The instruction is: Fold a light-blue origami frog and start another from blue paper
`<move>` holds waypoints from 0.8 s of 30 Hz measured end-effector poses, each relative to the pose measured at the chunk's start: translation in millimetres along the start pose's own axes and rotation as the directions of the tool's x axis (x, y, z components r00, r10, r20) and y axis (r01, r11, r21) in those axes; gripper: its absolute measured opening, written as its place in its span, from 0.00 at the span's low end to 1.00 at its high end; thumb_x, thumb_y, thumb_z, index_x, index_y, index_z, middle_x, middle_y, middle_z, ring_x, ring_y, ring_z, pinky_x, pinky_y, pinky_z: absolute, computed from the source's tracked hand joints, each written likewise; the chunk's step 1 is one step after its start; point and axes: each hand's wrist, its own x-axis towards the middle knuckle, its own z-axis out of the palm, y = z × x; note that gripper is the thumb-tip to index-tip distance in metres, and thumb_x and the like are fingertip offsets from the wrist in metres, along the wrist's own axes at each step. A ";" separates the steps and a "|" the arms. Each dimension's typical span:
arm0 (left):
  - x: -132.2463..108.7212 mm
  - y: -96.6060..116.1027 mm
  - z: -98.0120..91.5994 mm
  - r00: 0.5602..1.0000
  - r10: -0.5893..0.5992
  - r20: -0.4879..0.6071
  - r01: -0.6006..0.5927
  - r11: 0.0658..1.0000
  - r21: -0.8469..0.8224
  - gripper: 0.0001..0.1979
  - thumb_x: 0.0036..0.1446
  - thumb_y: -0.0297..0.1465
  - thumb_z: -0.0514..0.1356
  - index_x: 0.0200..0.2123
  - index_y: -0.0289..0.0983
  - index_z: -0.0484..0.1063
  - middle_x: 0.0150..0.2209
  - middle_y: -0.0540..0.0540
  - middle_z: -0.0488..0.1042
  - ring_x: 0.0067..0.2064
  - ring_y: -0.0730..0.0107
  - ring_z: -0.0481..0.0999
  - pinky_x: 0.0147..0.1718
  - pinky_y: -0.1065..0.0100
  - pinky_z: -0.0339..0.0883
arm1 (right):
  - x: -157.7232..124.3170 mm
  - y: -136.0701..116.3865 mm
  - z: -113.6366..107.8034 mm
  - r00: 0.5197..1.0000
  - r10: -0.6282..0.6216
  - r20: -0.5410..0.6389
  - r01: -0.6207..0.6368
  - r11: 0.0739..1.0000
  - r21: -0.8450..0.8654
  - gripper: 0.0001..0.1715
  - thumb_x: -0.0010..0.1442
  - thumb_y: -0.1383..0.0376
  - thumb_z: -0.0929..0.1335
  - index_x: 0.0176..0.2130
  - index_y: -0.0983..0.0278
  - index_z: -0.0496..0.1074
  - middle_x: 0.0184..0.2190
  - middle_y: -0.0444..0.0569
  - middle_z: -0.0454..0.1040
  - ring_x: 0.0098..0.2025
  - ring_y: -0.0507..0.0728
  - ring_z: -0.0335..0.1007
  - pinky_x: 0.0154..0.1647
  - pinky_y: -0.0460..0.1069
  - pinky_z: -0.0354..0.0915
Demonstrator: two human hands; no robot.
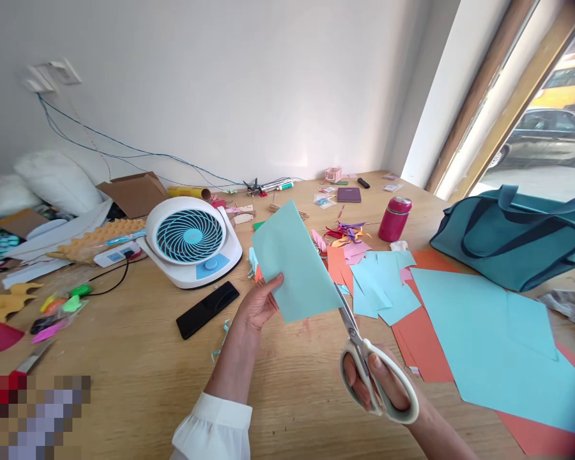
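White cuff (pixel 215 415) nearest the lens, a person's L hand (pixel 259 303) grips a lt.-blue sheet (pixel 294 262) btwn thumb & fingers, up off the table (pixel 287 396), over its middle, well in from the far edge. R hand (pixel 388 383) grasps scissors (pixel 361 350), thumb thru one loop, fingers thru the other, blades touching the sheet's R side by its near corner.

Toward the table's R edge sits a zipped-style teal bag (pixel 512 239), contents hidden; L of it, a lidded red bottle (pixel 393 220) stands upright, contents also unseen. Near the far edge, a small pink basket (pixel 333 174), too small to tell what's in it. Toward the L edge, a clear packet (pixel 60 313) shows bright pcs., incl. green, orange & pink; behind, stuffed white bags (pixel 57 182), contents unclear.

The sheet stands tilted, long axis slanting from far L to near R, top corner pointing at the far edge. Scissors run roughly parallel, tips toward the far edge, handles toward the near R corner.

Also on table: phone (pixel 207 310) nr. white fan unit (pixel 189 236), L of sheet; lg. blue paper (pixel 489 338) over orange paper (pixel 421 345), R side.
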 end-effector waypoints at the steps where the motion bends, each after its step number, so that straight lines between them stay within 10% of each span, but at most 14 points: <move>1: -0.1 0.2 0.0 1.000 0.005 0.001 -0.005 1.000 -0.004 0.21 0.50 0.23 0.68 0.49 0.34 0.75 0.36 0.44 0.83 0.37 0.62 0.83 0.45 0.62 0.76 | 0.0 -0.3 1.1 1.000 -0.006 0.001 0.006 1.000 -0.006 0.31 0.65 0.43 0.59 0.31 0.67 0.70 0.15 0.42 0.62 0.14 0.49 0.56 0.15 0.44 0.55; 24: -0.7 -5.9 1.7 0.998 -0.025 0.053 0.021 0.998 0.060 0.16 0.45 0.23 0.71 0.41 0.33 0.77 0.37 0.42 0.82 0.37 0.61 0.82 0.43 0.62 0.76 | 0.5 -4.4 9.0 0.998 0.019 -0.053 -0.021 0.999 -0.039 0.31 0.65 0.43 0.60 0.31 0.66 0.69 0.16 0.42 0.62 0.16 0.49 0.57 0.16 0.44 0.56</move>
